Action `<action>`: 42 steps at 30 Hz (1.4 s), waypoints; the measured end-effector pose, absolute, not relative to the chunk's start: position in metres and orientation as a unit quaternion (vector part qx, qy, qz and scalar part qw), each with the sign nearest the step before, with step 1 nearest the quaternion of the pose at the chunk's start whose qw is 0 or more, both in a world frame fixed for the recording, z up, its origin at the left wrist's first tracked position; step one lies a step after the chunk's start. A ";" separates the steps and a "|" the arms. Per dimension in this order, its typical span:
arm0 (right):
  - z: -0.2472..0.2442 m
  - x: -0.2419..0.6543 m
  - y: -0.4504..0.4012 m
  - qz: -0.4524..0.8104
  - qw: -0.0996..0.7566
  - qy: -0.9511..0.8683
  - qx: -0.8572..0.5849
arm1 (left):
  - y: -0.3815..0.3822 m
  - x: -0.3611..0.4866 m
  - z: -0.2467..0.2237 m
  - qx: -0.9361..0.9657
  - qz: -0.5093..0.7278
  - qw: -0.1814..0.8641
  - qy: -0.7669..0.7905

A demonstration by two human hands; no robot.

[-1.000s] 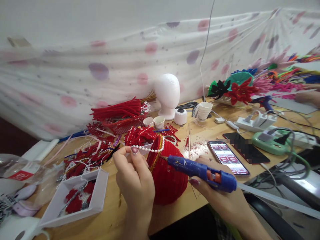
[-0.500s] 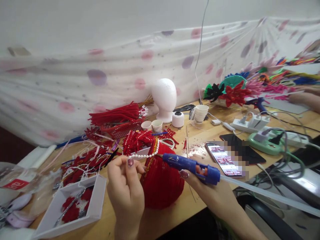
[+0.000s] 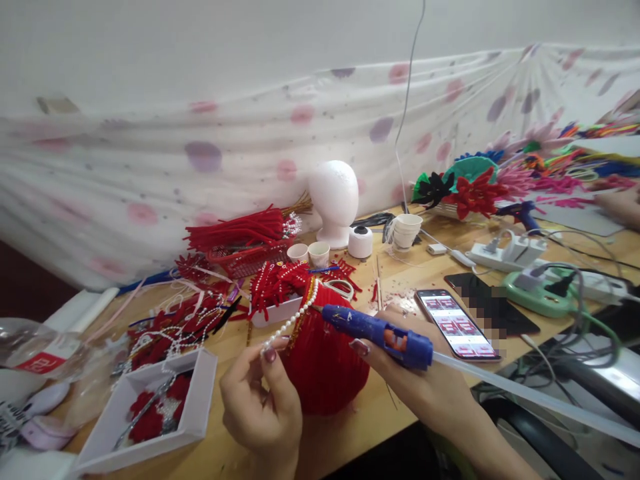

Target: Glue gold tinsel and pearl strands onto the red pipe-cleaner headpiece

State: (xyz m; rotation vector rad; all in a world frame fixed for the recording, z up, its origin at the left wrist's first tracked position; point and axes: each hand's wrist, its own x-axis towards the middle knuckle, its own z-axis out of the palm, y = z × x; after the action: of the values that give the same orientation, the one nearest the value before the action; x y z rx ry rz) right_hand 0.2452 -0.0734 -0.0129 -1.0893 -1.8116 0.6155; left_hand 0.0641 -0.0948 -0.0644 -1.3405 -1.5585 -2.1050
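Between thumb and finger, my left hand (image 3: 265,393) pinches a string of white pearl beads (image 3: 286,325). The string slants up to the top edge of a red rounded piece (image 3: 325,367), which has a gold trim (image 3: 299,333) along that edge. My right hand (image 3: 425,373) is wrapped round a blue hot glue gun (image 3: 377,333) with a long clear glue stick (image 3: 530,397) sticking out of its back. The gun's nozzle points left, at or very near the trimmed edge beside the beads; whether it touches I cannot tell.
A white box (image 3: 197,407) with red flowers stands at the left. Behind are a white foam head (image 3: 334,200), paper cups (image 3: 319,255) and red stems (image 3: 240,233). Right lie a lit phone (image 3: 457,323), a dark tablet-like slab (image 3: 493,303), power strips (image 3: 537,293) and cables. Another person's hand (image 3: 620,203) is far right.
My left hand has moved lower, so the bead string now slants down instead of running nearly level. The glue gun has shifted slightly left. The view has shifted a little.
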 end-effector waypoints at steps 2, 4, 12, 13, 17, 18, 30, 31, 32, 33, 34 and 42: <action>-0.012 0.247 -0.072 0.238 0.455 -0.738 -0.438 | -0.090 0.067 -0.060 -0.451 -0.712 0.097 -0.529; -0.011 0.248 -0.072 0.233 0.457 -0.737 -0.441 | -0.086 0.071 -0.055 -0.439 -0.712 0.094 -0.540; -0.017 0.251 -0.070 0.253 0.472 -0.710 -0.457 | -0.079 0.074 -0.056 -0.446 -0.714 0.118 -0.526; -0.018 0.252 -0.070 0.258 0.476 -0.705 -0.458 | -0.078 0.073 -0.057 -0.450 -0.713 0.120 -0.524; -0.018 0.253 -0.074 0.269 0.492 -0.690 -0.457 | -0.076 0.073 -0.056 -0.454 -0.710 0.124 -0.525; -0.019 0.254 -0.075 0.270 0.494 -0.690 -0.455 | -0.075 0.074 -0.055 -0.450 -0.710 0.121 -0.528; -0.014 0.264 -0.082 0.146 0.441 -0.766 -0.444 | -0.069 0.075 -0.053 -0.434 -0.706 0.102 -0.550; -0.013 0.265 -0.083 0.140 0.432 -0.773 -0.443 | -0.069 0.075 -0.054 -0.435 -0.705 0.102 -0.551; -0.012 0.266 -0.084 0.135 0.423 -0.779 -0.442 | -0.069 0.075 -0.054 -0.435 -0.702 0.103 -0.554; -0.012 0.267 -0.084 0.132 0.418 -0.785 -0.439 | -0.069 0.075 -0.054 -0.436 -0.698 0.104 -0.558; -0.011 0.267 -0.084 0.131 0.415 -0.787 -0.437 | -0.070 0.076 -0.055 -0.436 -0.696 0.105 -0.561; -0.010 0.266 -0.083 0.127 0.458 -0.748 -0.464 | -0.071 0.077 -0.055 -0.443 -0.677 0.109 -0.578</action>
State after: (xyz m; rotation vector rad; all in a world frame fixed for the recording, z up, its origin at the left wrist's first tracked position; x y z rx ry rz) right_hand 0.2659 -0.0831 -0.0103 -1.1422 -1.8420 0.3139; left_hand 0.0770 -0.0708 -0.0554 -1.3020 -1.6999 -1.9897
